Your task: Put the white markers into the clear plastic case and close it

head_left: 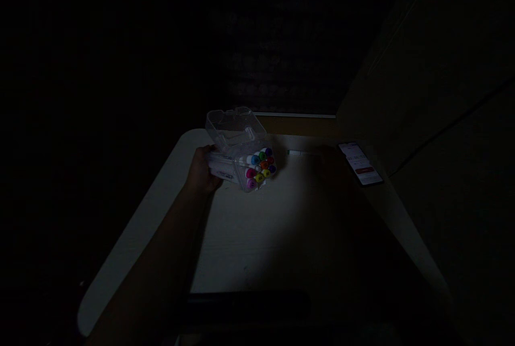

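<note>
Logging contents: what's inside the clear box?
Markers lie in the clear box, coloured ends showing: pink, yellow, orange, red, blue, green, purple. Their far ends, toward the left hand, can't be seen, nor anything beneath them.

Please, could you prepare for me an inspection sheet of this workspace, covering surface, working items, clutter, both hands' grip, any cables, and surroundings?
Surface: pale table, rounded corners, right part in deep shadow.
Job's things: clear case, lid open, filled with markers with many-coloured ends; separate green-ended marker near the right grip.
Clutter: phone at the table's right side, screen lit.
Grippers: left grip closed around the case; right grip too dark to judge.
Cables: dark line beyond the phone, possibly a cable.
Surroundings: very dim; dark ridged backdrop behind the table.
</note>
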A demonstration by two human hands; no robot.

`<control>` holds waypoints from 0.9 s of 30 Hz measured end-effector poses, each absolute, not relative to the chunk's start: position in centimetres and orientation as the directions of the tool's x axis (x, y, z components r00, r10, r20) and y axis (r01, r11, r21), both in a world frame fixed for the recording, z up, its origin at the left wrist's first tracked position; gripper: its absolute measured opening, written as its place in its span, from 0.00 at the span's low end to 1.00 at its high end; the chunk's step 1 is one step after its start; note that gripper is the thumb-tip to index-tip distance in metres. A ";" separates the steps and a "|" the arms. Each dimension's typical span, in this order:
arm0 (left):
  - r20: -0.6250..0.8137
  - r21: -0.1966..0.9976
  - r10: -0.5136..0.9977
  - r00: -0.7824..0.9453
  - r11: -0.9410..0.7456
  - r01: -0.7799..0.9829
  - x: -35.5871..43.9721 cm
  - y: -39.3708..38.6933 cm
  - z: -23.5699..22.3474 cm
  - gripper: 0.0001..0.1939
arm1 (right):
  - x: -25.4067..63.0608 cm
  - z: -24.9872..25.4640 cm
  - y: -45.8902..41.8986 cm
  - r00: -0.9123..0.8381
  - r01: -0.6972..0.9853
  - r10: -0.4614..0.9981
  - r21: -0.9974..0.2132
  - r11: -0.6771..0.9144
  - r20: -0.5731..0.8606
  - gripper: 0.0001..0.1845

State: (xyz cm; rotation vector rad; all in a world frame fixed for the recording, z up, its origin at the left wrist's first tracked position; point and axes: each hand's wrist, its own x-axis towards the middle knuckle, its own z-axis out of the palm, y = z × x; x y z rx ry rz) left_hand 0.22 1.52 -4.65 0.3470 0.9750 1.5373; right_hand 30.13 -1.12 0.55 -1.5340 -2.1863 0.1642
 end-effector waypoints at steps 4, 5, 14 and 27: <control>-0.331 0.739 0.919 -0.214 0.112 -0.664 0.1 1.4 -4.4 0.09 | 30.4 1.9 -1.6 -0.248 0.863 0.920 -0.363 0.352 0.302 0.17; -0.340 0.736 0.916 -0.213 0.119 -0.666 0.1 1.4 -4.3 0.09 | 30.4 2.1 -1.7 -0.241 0.863 0.921 -0.367 0.347 0.305 0.17; -0.312 0.723 0.931 -0.187 0.105 -0.683 -0.1 1.5 -4.6 0.07 | 30.4 3.2 -0.5 -0.151 0.861 0.921 -0.410 0.301 0.359 0.15; -0.309 0.747 0.933 -0.183 0.119 -0.654 -0.4 1.3 -4.9 0.08 | 27.8 11.6 -7.5 0.026 0.757 0.716 -0.481 0.441 0.697 0.10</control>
